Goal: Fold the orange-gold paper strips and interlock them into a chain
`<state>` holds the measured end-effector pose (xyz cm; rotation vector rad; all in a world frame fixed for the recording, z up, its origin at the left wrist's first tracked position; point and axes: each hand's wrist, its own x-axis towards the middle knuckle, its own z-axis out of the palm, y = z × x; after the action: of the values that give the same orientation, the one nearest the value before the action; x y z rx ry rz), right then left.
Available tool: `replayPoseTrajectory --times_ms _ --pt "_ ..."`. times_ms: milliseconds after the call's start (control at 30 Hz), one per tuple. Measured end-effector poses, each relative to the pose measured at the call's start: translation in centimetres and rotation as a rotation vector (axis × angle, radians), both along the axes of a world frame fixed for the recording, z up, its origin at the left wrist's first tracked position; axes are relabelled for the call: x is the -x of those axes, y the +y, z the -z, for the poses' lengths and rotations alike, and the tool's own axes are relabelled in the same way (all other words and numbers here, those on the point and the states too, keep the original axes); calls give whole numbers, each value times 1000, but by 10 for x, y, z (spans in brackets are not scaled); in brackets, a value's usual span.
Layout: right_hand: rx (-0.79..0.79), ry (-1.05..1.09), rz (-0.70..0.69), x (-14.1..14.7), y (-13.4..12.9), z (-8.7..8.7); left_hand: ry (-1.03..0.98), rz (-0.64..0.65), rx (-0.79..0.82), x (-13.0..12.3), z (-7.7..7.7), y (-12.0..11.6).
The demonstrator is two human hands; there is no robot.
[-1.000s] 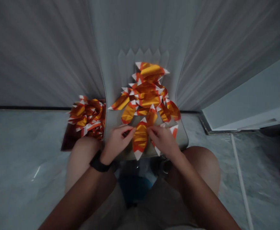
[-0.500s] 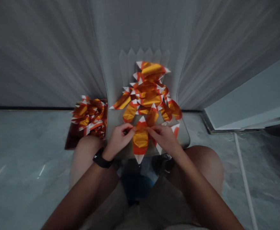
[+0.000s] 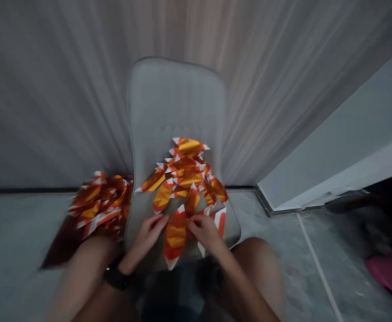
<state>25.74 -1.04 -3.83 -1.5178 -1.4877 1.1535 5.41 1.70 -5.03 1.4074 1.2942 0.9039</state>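
A folded strip of orange-and-gold foil paper with white pointed tips (image 3: pixel 176 237) lies upright at the front of the seat. My left hand (image 3: pixel 145 237) pinches its left edge, and my right hand (image 3: pixel 206 232) holds its right edge. Behind them, a loose heap of similar folded foil pieces (image 3: pixel 184 174) covers the seat of a grey padded chair (image 3: pixel 176 98). A second heap of these pieces (image 3: pixel 98 201) sits to the left of the chair. Part of the strip is hidden by my fingers.
The second heap rests on a dark reddish surface (image 3: pixel 61 250) on the grey marble floor (image 3: pixel 21 232). A grey curtain (image 3: pixel 55 89) hangs behind the chair. A white panel (image 3: pixel 343 170) stands right, and a pink object (image 3: pixel 390 279) lies far right. My knees flank the seat.
The view has tilted upward and shifted, bringing the whole chair back into sight. Both hands stay at the foil strip, and the picture is blurrier.
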Motion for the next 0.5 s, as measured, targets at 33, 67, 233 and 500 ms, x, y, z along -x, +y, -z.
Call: replayPoseTrajectory --times_ms 33,67,233,500 --pt "-5 24 31 -3 -1 1 -8 -18 6 0 3 2" --pt "-6 54 63 -6 -2 1 -12 -30 6 0 6 4" --pt "-35 77 203 -25 -12 -12 -62 -27 -9 3 16 8" --pt "-117 -22 258 -1 -10 -38 -118 142 16 16 11 -3"
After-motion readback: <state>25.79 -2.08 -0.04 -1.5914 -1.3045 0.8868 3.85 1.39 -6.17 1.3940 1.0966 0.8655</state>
